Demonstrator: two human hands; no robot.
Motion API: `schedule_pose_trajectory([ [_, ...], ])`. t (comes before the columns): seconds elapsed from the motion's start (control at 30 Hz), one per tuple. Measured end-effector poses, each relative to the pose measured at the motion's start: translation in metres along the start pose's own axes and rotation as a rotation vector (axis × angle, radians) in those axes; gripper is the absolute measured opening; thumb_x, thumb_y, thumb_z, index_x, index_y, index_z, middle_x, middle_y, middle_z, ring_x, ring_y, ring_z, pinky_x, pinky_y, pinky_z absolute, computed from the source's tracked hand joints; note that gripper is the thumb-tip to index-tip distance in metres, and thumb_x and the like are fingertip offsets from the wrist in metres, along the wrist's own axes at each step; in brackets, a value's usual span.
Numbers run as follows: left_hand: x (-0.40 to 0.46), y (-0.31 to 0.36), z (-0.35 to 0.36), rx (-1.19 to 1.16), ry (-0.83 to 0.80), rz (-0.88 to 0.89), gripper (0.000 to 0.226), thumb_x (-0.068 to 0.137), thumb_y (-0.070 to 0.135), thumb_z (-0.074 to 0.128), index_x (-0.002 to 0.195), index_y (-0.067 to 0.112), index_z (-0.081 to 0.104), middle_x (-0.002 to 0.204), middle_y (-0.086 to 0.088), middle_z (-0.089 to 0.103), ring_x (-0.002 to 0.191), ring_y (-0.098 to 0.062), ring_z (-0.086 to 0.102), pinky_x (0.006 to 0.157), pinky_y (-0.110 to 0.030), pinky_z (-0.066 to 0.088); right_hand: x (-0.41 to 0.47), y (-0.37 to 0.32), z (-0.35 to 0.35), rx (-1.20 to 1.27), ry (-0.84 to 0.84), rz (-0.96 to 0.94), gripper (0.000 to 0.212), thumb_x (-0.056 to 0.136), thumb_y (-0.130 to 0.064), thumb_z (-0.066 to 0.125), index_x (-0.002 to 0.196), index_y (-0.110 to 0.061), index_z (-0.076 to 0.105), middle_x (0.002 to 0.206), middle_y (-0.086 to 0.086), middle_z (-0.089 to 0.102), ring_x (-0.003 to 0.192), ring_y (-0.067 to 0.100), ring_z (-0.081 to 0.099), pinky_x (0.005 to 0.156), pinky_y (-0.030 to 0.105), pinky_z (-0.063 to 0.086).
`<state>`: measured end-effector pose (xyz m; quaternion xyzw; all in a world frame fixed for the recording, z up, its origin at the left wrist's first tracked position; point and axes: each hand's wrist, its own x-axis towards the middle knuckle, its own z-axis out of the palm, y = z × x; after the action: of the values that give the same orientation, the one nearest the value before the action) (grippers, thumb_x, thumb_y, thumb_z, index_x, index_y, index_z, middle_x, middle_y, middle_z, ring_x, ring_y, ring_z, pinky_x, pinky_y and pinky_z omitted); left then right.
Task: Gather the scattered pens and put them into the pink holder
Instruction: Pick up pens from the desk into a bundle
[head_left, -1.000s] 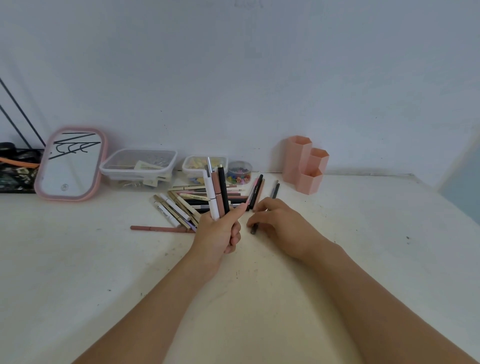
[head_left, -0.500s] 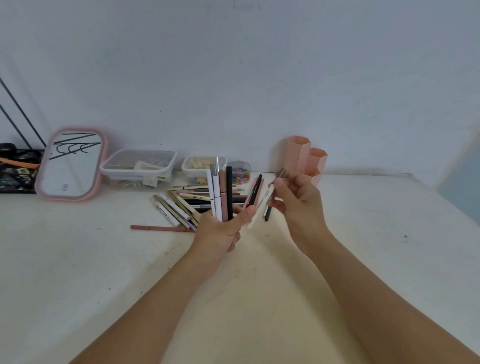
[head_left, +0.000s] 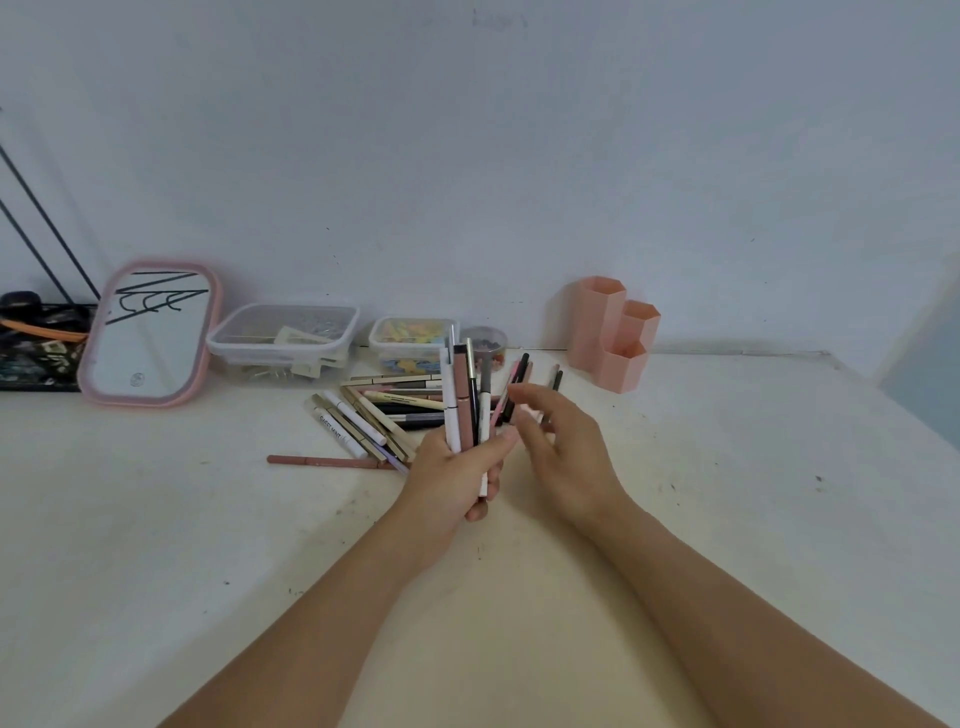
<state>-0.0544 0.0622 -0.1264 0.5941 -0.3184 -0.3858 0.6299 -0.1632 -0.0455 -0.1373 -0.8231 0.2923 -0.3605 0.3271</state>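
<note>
My left hand (head_left: 452, 475) grips an upright bundle of pens (head_left: 465, 397) at the table's middle: white, pink, black and grey ones. My right hand (head_left: 563, 452) hovers just to the right of the bundle, fingers relaxed and spread, holding nothing that I can see. Behind the hands, several more pens lie in a loose pile (head_left: 374, 410) on the table. A long brown pencil (head_left: 327, 461) lies apart at the pile's front left. Two or three pens (head_left: 555, 378) lie behind my right hand. The pink holder (head_left: 615, 332), three hexagonal cups, stands at the back right near the wall.
A pink-framed mirror (head_left: 150, 338) leans at the back left. Two clear lidded boxes (head_left: 283, 338) (head_left: 410, 340) and a small round tub of beads (head_left: 488, 345) stand along the wall behind the pens. A dark tray of clutter (head_left: 36, 348) sits at the far left.
My right hand lifted a pen off the table, passed it into the bundle in my left hand, and has now let go and dropped lower.
</note>
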Motion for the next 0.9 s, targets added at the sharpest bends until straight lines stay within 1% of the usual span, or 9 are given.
schedule_pose_trajectory([
  [0.07,0.000,0.000,0.001,-0.037,0.035,-0.008,0.039,0.092,0.026,0.074,0.054,0.026,0.063,0.055,0.000,0.052,0.044,-0.012,0.048,0.036,-0.020,0.030,0.003,0.011,0.000,-0.373,-0.134,-0.076,0.052,0.101,-0.025,0.054,0.152,-0.020,0.043,0.157,-0.003,0.043,0.149,0.018,0.031,0.119,0.032,0.029],
  [0.13,0.000,0.001,0.001,-0.063,0.057,-0.008,0.037,0.093,0.025,0.073,0.057,0.026,0.066,0.057,-0.003,0.055,0.049,-0.015,0.053,0.037,-0.022,0.034,0.008,0.017,0.002,-0.512,-0.263,-0.060,0.061,0.102,-0.032,0.048,0.159,-0.021,0.028,0.167,-0.005,0.025,0.156,0.021,0.010,0.124,0.036,0.017],
  [0.2,0.000,0.002,0.000,-0.066,0.066,-0.002,0.035,0.094,0.025,0.071,0.060,0.026,0.067,0.058,-0.003,0.056,0.052,-0.016,0.056,0.039,-0.023,0.037,0.013,0.017,0.008,-0.576,-0.317,-0.031,0.063,0.103,-0.038,0.040,0.161,-0.022,0.021,0.169,-0.006,0.017,0.157,0.020,0.004,0.125,0.039,0.015],
  [0.27,0.000,0.002,-0.001,-0.083,0.061,-0.008,0.029,0.094,0.027,0.072,0.066,0.021,0.063,0.056,-0.001,0.051,0.050,-0.015,0.053,0.037,-0.022,0.034,0.014,0.016,0.010,-0.603,-0.335,-0.023,0.063,0.103,-0.040,0.036,0.161,-0.022,0.021,0.169,-0.005,0.018,0.157,0.021,0.005,0.126,0.041,0.015],
  [0.37,-0.001,0.004,-0.001,-0.096,0.057,-0.023,0.031,0.089,0.036,0.075,0.070,0.020,0.055,0.054,0.003,0.044,0.045,-0.011,0.042,0.035,-0.019,0.027,0.011,0.013,0.007,-0.584,-0.306,-0.014,0.059,0.101,-0.038,0.040,0.156,-0.018,0.033,0.164,-0.001,0.033,0.154,0.023,0.020,0.123,0.041,0.023],
  [0.47,-0.001,0.006,0.001,-0.085,0.068,-0.029,0.039,0.085,0.045,0.076,0.054,0.029,0.059,0.051,0.003,0.042,0.042,-0.010,0.038,0.034,-0.018,0.025,0.007,0.010,0.002,-0.577,-0.247,-0.040,0.051,0.099,-0.036,0.047,0.145,-0.014,0.048,0.148,0.002,0.050,0.139,0.023,0.040,0.113,0.037,0.035],
  [0.53,-0.001,0.006,0.002,-0.086,0.072,-0.031,0.044,0.086,0.046,0.075,0.046,0.032,0.061,0.051,0.003,0.042,0.042,-0.010,0.037,0.034,-0.018,0.024,0.005,0.006,0.001,-0.593,-0.240,-0.053,0.046,0.098,-0.035,0.049,0.141,-0.017,0.052,0.140,0.001,0.053,0.133,0.023,0.043,0.107,0.037,0.040],
  [0.7,0.001,0.004,0.001,-0.107,0.070,-0.021,0.041,0.086,0.046,0.074,0.049,0.033,0.062,0.051,0.003,0.040,0.042,-0.010,0.035,0.034,-0.017,0.022,0.000,-0.005,0.007,-0.707,-0.201,-0.112,0.028,0.098,-0.031,0.046,0.115,-0.018,0.063,0.115,-0.001,0.060,0.115,0.023,0.051,0.096,0.038,0.043],
  [0.9,0.002,0.002,0.000,-0.077,0.061,-0.010,0.041,0.079,0.049,0.078,0.057,0.023,0.056,0.049,0.002,0.043,0.039,-0.011,0.039,0.033,-0.018,0.025,0.001,-0.010,0.001,-0.692,-0.106,0.004,0.011,0.094,-0.019,0.055,0.086,-0.014,0.060,0.090,0.001,0.058,0.086,0.023,0.053,0.072,0.033,0.042],
])
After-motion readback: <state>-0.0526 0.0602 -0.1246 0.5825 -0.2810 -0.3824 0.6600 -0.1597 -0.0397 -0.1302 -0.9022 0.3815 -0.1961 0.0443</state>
